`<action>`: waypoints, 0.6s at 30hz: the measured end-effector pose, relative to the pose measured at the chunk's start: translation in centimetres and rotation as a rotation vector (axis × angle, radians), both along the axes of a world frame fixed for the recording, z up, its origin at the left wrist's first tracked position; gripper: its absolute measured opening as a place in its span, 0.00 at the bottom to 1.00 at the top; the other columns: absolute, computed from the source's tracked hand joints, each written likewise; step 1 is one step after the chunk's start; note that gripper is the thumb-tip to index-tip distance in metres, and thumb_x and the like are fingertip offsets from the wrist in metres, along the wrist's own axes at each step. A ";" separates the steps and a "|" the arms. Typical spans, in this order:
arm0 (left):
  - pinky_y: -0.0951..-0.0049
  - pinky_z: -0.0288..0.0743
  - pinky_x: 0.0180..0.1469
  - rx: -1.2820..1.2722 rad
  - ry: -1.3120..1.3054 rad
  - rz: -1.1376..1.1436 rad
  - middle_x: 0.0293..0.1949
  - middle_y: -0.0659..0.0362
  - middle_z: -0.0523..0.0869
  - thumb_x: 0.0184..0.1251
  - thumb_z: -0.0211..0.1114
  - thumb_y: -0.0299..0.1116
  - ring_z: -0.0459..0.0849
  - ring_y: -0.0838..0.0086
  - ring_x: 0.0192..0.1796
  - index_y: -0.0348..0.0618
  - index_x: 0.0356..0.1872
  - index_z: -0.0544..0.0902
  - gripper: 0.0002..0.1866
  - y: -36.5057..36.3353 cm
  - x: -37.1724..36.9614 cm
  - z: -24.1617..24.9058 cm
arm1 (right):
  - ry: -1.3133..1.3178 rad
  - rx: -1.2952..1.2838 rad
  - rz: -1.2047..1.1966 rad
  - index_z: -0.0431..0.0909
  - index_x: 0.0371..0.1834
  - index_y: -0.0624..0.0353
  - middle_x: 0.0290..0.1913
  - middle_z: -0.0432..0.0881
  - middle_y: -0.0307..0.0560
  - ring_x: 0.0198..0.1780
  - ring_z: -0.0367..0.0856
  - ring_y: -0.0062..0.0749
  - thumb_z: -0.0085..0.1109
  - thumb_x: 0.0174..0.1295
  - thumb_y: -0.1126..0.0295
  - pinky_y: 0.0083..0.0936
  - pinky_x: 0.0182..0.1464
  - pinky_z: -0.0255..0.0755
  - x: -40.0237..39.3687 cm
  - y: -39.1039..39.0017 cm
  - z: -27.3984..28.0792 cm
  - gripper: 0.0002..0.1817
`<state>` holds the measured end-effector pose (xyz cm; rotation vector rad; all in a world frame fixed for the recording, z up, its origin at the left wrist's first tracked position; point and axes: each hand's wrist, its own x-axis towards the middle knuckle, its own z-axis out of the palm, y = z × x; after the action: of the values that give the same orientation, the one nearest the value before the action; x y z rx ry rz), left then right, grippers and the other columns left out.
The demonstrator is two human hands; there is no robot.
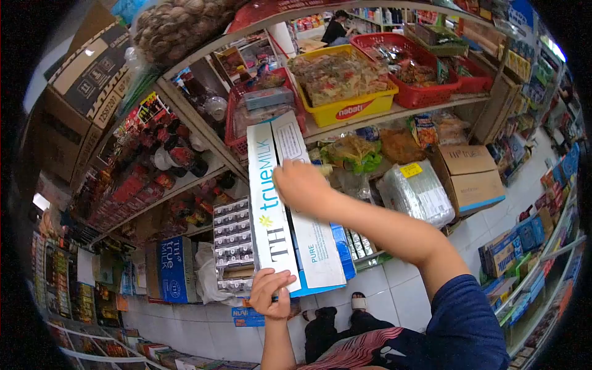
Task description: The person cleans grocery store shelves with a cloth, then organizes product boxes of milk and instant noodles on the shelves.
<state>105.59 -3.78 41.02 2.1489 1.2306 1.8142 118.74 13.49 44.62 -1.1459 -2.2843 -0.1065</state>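
A white and blue cardboard milk carton (271,216) printed "TH true MILK" stands in front of the shelf, its long top facing me. A dark gap runs lengthwise between its two top flaps. My left hand (270,291) grips the near left corner, thumb and fingers on the edge. Over the gap, near the middle of the top, my right hand (303,186) is closed with fingers curled; what they pinch is hidden. Shrink-wrapped packs of small drink boxes (234,237) sit directly left of the carton.
A yellow "nabati" basket (351,112) and red baskets (425,95) of packets line the shelf above. At right are a plastic-wrapped pack (416,191) and a brown box (472,179). A blue milk box (171,268) stands lower left. Another person (336,31) is in the background.
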 end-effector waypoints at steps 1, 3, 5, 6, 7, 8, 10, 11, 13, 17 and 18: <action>0.65 0.69 0.42 -0.011 0.006 -0.010 0.20 0.57 0.83 0.52 0.52 0.32 0.81 0.68 0.27 0.38 0.26 0.77 0.09 0.0 0.1 -0.1 | 0.049 -0.068 0.045 0.74 0.26 0.63 0.27 0.76 0.53 0.32 0.77 0.42 0.50 0.46 0.73 0.34 0.33 0.72 0.4 -2.2 0.0 0.06; 0.66 0.69 0.41 -0.005 0.009 0.010 0.18 0.58 0.82 0.52 0.52 0.33 0.81 0.68 0.27 0.38 0.25 0.78 0.10 0.1 0.0 -0.2 | 0.155 -0.193 0.143 0.74 0.26 0.64 0.27 0.75 0.54 0.31 0.77 0.44 0.53 0.45 0.71 0.35 0.33 0.72 1.6 -6.8 0.9 0.07; 0.64 0.69 0.44 -0.048 0.032 -0.049 0.27 0.55 0.84 0.53 0.53 0.35 0.81 0.71 0.31 0.36 0.27 0.78 0.12 -0.3 -0.8 -0.1 | 0.198 -0.387 0.246 0.72 0.28 0.64 0.29 0.74 0.54 0.32 0.76 0.47 0.54 0.45 0.69 0.38 0.35 0.70 2.3 -9.5 1.7 0.10; 0.64 0.69 0.45 -0.145 -0.028 -0.064 0.28 0.54 0.83 0.53 0.54 0.35 0.80 0.68 0.35 0.35 0.29 0.79 0.13 -0.5 -1.1 -0.3 | 0.308 -0.500 0.362 0.70 0.32 0.64 0.32 0.71 0.54 0.35 0.74 0.48 0.53 0.46 0.68 0.37 0.37 0.69 2.5 -10.3 2.4 0.12; 0.65 0.69 0.46 -0.240 -0.086 -0.079 0.30 0.53 0.82 0.53 0.55 0.35 0.79 0.66 0.40 0.33 0.31 0.79 0.14 -0.8 -1.2 -0.5 | 0.419 -0.610 0.478 0.68 0.36 0.65 0.34 0.69 0.54 0.37 0.73 0.49 0.53 0.47 0.67 0.37 0.38 0.67 2.8 -11.0 3.2 0.15; 0.62 0.67 0.51 -0.339 -0.231 -0.162 0.43 0.52 0.77 0.55 0.56 0.41 0.75 0.64 0.46 0.32 0.44 0.73 0.22 -1.8 -0.9 -0.3 | 0.532 -0.621 0.515 0.66 0.38 0.65 0.36 0.67 0.54 0.38 0.71 0.48 0.53 0.48 0.66 0.36 0.40 0.66 2.3 -11.6 3.6 0.17; 0.62 0.66 0.53 -0.384 -0.460 -0.056 0.48 0.52 0.73 0.58 0.52 0.43 0.74 0.63 0.49 0.34 0.51 0.66 0.25 -2.5 0.8 0.3 | 0.691 -0.594 0.607 0.62 0.42 0.67 0.38 0.64 0.55 0.41 0.67 0.47 0.52 0.52 0.63 0.33 0.43 0.64 0.8 -13.1 4.7 0.20; 0.62 0.65 0.55 -0.425 -0.686 0.056 0.53 0.52 0.70 0.62 0.49 0.45 0.72 0.62 0.52 0.36 0.59 0.59 0.29 -2.6 2.0 1.7 | 0.688 -0.618 0.716 0.62 0.46 0.68 0.39 0.63 0.55 0.42 0.66 0.48 0.53 0.54 0.60 0.34 0.44 0.63 0.3 -14.0 5.3 0.24; 0.67 0.68 0.52 -0.286 -0.816 0.041 0.50 0.52 0.71 0.58 0.57 0.32 0.72 0.66 0.50 0.37 0.57 0.60 0.26 -2.4 3.1 4.5 | 0.618 -0.601 0.883 0.60 0.51 0.67 0.44 0.63 0.56 0.46 0.65 0.48 0.55 0.53 0.58 0.37 0.49 0.62 -0.1 -15.0 5.5 0.29; 0.63 0.68 0.51 -0.211 -0.569 0.292 0.44 0.52 0.73 0.53 0.56 0.23 0.72 0.65 0.47 0.36 0.52 0.66 0.22 -1.9 -2.3 5.0 | 0.610 -0.261 0.742 0.63 0.51 0.66 0.48 0.65 0.55 0.50 0.65 0.48 0.56 0.51 0.59 0.40 0.55 0.58 1.3 -14.8 3.3 0.28; 0.62 0.66 0.50 -0.184 -0.271 0.284 0.42 0.53 0.73 0.49 0.55 0.23 0.71 0.64 0.46 0.36 0.49 0.69 0.21 -1.4 -3.7 5.5 | 0.529 -0.266 0.589 0.66 0.49 0.65 0.48 0.66 0.55 0.52 0.65 0.47 0.56 0.51 0.60 0.40 0.56 0.57 2.1 -14.8 2.4 0.25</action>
<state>101.94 -5.18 46.53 1.6377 1.6212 1.9241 120.87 -1.27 46.98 -0.4840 -2.0772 0.6624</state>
